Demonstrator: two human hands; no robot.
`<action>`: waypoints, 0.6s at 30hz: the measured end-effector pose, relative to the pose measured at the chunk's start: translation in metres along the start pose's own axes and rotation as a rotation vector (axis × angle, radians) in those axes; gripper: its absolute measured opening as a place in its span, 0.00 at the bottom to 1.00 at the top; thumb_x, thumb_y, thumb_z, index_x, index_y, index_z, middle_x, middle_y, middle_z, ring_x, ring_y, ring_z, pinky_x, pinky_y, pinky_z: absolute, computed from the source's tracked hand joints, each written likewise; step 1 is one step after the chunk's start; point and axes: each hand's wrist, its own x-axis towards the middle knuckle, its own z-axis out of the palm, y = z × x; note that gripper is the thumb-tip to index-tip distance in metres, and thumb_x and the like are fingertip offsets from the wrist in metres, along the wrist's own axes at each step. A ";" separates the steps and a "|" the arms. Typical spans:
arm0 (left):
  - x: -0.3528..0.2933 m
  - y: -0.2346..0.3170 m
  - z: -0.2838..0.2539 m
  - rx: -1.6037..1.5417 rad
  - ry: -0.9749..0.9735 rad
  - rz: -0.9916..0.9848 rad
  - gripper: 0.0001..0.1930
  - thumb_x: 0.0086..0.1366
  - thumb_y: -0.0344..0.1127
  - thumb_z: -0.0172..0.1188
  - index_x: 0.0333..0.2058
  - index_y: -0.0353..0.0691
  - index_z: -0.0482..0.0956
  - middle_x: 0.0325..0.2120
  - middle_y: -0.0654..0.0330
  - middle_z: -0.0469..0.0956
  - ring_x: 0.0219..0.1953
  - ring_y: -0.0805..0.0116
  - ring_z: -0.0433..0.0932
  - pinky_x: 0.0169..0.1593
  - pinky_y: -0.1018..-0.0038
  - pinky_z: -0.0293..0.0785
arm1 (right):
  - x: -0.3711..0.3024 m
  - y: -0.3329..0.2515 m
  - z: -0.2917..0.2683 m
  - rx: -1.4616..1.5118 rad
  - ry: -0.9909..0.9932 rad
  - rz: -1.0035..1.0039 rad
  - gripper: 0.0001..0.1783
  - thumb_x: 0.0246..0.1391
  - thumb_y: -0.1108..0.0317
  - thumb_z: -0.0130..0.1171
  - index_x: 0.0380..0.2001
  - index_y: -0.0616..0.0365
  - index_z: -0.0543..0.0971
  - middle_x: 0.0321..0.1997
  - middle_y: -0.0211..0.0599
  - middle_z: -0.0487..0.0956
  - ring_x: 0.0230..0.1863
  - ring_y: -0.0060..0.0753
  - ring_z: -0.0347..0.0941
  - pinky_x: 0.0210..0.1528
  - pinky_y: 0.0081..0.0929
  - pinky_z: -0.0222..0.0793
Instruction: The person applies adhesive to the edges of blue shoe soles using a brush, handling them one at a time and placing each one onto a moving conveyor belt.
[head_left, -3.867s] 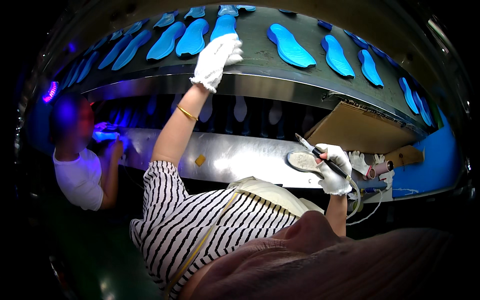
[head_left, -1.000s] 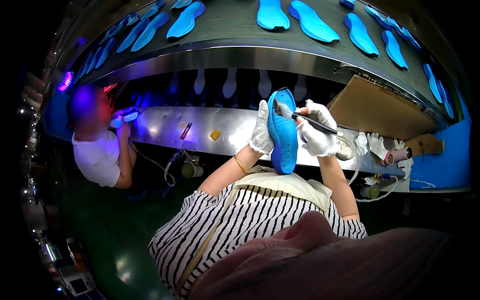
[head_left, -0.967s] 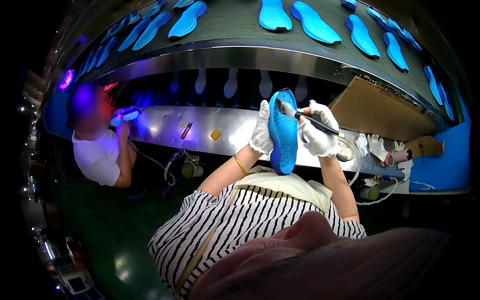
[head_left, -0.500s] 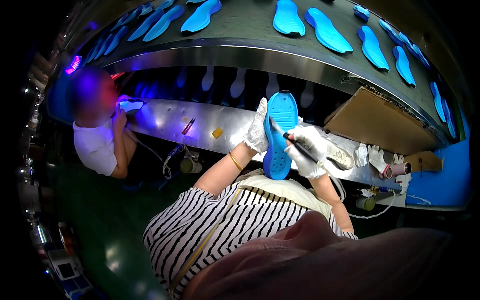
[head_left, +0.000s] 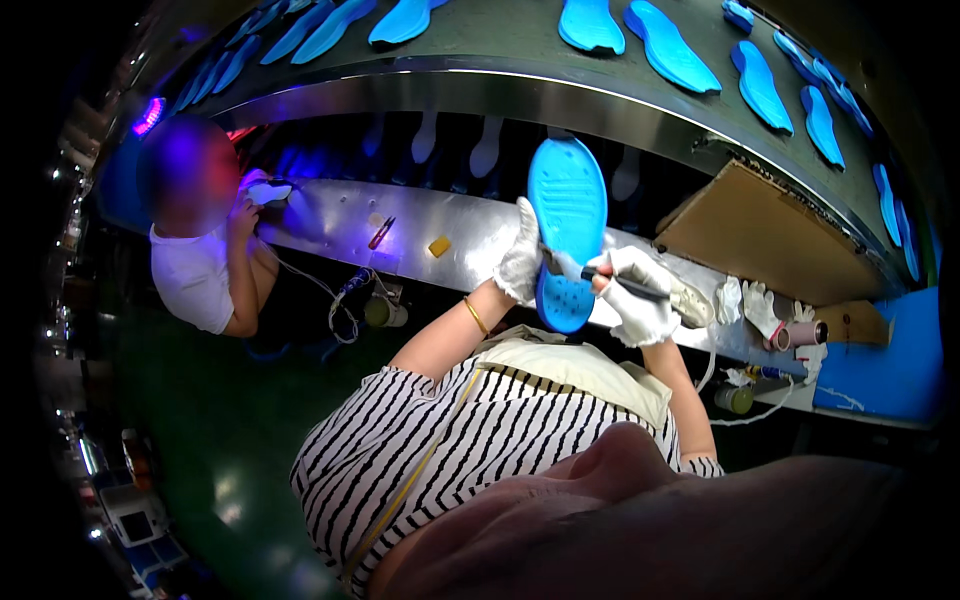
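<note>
A bright blue shoe sole (head_left: pixel 568 195), holed and ridged on its facing side, is held up lengthwise in front of me. My left hand (head_left: pixel 519 262), in a white glove, grips its left edge, thumb along the side. In my gloved right hand (head_left: pixel 642 305) is a slim black-handled tool (head_left: pixel 598 273) that looks like a brush; its dark tip lies against the lower left part of the sole. A white shoe-shaped piece (head_left: pixel 690 302) rests on the bench just right of my right hand.
Several blue soles (head_left: pixel 672 48) lie on the dark conveyor (head_left: pixel 500 35) ahead. On the metal bench (head_left: pixel 335 215) are a yellow block (head_left: pixel 439 246) and a red-handled tool (head_left: pixel 381 233). Cardboard (head_left: pixel 760 235), white gloves (head_left: pixel 760 308) and a can (head_left: pixel 738 400) are at right. A co-worker (head_left: pixel 195 275) sits left.
The sole has moved farther from me. The tool's tip has shifted from its middle toward its near end. Both hands keep their hold.
</note>
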 end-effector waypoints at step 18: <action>0.036 0.041 0.001 -0.296 -0.435 0.326 0.65 0.37 0.89 0.42 0.60 0.34 0.62 0.54 0.48 0.70 0.49 0.52 0.76 0.64 0.53 0.62 | 0.011 -0.004 0.005 0.127 -0.140 0.041 0.09 0.47 0.81 0.65 0.33 0.62 0.78 0.39 0.38 0.79 0.35 0.25 0.77 0.38 0.24 0.76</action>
